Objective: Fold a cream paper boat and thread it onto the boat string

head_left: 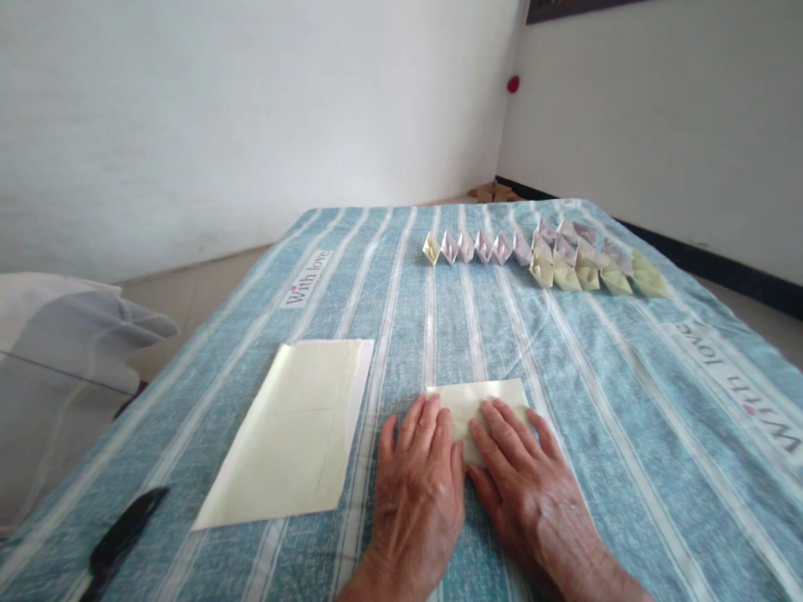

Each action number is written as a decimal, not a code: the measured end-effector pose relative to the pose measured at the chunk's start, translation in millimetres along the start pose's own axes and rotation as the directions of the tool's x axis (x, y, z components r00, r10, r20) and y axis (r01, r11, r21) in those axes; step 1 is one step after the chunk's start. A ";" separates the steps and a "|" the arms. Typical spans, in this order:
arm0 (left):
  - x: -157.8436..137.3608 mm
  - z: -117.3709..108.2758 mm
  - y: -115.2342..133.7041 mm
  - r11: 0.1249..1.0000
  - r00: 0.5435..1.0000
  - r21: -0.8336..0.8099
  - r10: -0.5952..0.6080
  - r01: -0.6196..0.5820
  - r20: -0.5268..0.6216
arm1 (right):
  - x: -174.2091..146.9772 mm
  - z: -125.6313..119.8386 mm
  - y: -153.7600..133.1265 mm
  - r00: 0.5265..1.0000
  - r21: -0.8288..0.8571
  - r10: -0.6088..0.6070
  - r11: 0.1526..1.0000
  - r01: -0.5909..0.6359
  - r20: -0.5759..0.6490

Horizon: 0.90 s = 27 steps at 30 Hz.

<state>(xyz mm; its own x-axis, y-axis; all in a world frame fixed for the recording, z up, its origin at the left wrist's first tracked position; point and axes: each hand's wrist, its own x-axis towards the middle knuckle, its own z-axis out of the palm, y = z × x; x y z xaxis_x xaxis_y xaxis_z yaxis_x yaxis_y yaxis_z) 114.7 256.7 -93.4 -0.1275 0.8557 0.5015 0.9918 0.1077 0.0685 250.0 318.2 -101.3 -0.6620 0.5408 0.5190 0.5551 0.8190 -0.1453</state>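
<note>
A small folded piece of pale yellow paper (483, 391) lies flat on the striped cloth under both my hands. My left hand (419, 485) rests palm down over its left edge, fingers stretched forward. On its right part lies my right hand (527, 481), also flat, with the fingers somewhat spread. The two thumbs come close together near the paper's lower edge, which is mostly hidden by the hands. Left of my left hand is a stack of larger pale yellow sheets (282, 435), with a whiter sheet showing along its right side.
Folded paper boats (483, 247) stand in a row at the far side, with several more (586, 272) clustered at the right. A black-handled tool (125, 531), perhaps a knife, lies at the lower left. The blue striped tablecloth (351, 284) covers the table, and sheer fabric (56, 376) hangs at left.
</note>
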 end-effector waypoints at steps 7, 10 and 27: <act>0.4 -0.8 0.4 1.000 1.000 0.022 0.011 -0.012 0.016 | 0.0 0.7 0.0 1.000 0.000 -0.005 1.000 0.005 -0.008; 0.1 -0.4 0.7 0.999 1.000 0.030 0.013 -0.013 0.016 | 0.6 0.0 -0.3 1.000 0.000 -0.002 1.000 0.002 -0.009; 0.3 -1.9 1.7 0.999 0.999 0.048 -0.006 0.004 0.032 | -2.0 0.9 0.0 1.000 0.013 0.010 1.000 -0.009 -0.013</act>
<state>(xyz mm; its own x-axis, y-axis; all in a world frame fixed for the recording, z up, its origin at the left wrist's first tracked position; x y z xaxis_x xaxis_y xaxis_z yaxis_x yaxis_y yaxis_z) 116.3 256.2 -91.5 -0.1330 0.8710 0.4730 0.9903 0.1357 0.0287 250.9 317.3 -103.2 -0.6498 0.5460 0.5288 0.5546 0.8163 -0.1614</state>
